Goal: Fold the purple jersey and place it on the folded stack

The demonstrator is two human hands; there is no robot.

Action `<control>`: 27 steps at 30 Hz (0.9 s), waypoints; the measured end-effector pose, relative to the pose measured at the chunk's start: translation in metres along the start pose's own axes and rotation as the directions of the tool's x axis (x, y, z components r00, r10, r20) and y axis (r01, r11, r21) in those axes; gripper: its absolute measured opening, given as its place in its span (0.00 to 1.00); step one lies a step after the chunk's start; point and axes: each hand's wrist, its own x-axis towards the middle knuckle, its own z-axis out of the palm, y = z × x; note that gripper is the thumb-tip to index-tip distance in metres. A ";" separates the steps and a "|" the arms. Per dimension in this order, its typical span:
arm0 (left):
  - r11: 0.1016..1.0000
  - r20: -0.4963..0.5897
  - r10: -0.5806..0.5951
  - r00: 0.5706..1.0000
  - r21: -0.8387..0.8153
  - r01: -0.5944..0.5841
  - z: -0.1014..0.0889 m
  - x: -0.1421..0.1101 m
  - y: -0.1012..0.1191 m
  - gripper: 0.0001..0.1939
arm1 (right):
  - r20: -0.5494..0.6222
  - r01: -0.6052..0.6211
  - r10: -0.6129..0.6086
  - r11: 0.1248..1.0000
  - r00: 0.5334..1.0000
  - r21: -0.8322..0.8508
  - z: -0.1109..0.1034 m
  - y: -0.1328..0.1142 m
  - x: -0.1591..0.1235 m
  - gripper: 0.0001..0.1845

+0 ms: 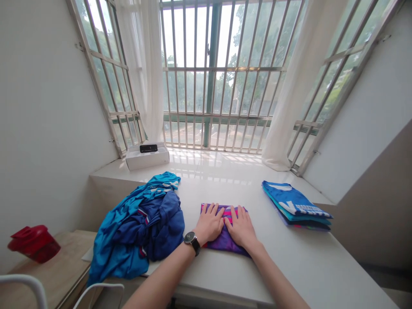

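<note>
A folded purple and pink garment lies on the white counter directly in front of me. My left hand and my right hand rest side by side on it, palms down with the fingers spread, gripping nothing. A black wristwatch sits on my left wrist. Just left of my left hand is a loose heap of blue garments. To the right, beyond my right hand, lies a neat stack of folded blue and teal garments.
At the far end of the counter, a white open box holds a black device. Behind it stands a barred window with white curtains. Lower left, a red plastic container stands on a wooden surface, near a white chair back.
</note>
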 end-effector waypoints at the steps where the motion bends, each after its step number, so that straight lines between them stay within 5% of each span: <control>1: 1.000 0.001 0.014 1.000 0.000 -0.014 -0.001 -0.002 0.000 0.25 | 0.001 0.000 0.000 1.000 1.000 0.000 0.000 0.000 -0.005 0.38; 6: 0.995 0.010 0.098 0.995 -0.001 -0.098 -0.012 0.002 -0.002 0.22 | 0.035 0.006 -0.006 1.000 0.999 0.002 -0.005 0.006 -0.031 0.39; 10: 0.985 -0.016 0.168 0.986 0.040 -0.167 -0.032 0.003 0.017 0.17 | 0.042 -0.007 0.008 1.000 0.999 -0.018 -0.013 0.010 -0.056 0.40; 15: 0.960 -0.031 0.221 0.975 -0.167 -0.223 -0.055 -0.046 0.062 0.20 | -0.010 0.091 -0.093 0.990 0.996 -0.110 -0.021 0.021 -0.087 0.32; 18: 0.916 0.087 0.326 0.941 -0.275 -0.292 -0.061 -0.083 0.074 0.39 | -0.089 0.165 -0.181 0.973 0.979 -0.160 -0.017 0.036 -0.102 0.28; 20: 0.911 0.127 0.354 0.926 -0.270 -0.312 -0.060 -0.099 0.077 0.46 | -0.164 0.225 -0.254 0.958 0.953 -0.176 -0.011 0.048 -0.112 0.26; 27: 0.979 0.073 0.197 0.978 -0.069 -0.192 -0.022 -0.111 0.104 0.35 | -0.339 0.432 -0.496 0.867 0.800 -0.247 0.011 0.081 -0.148 0.27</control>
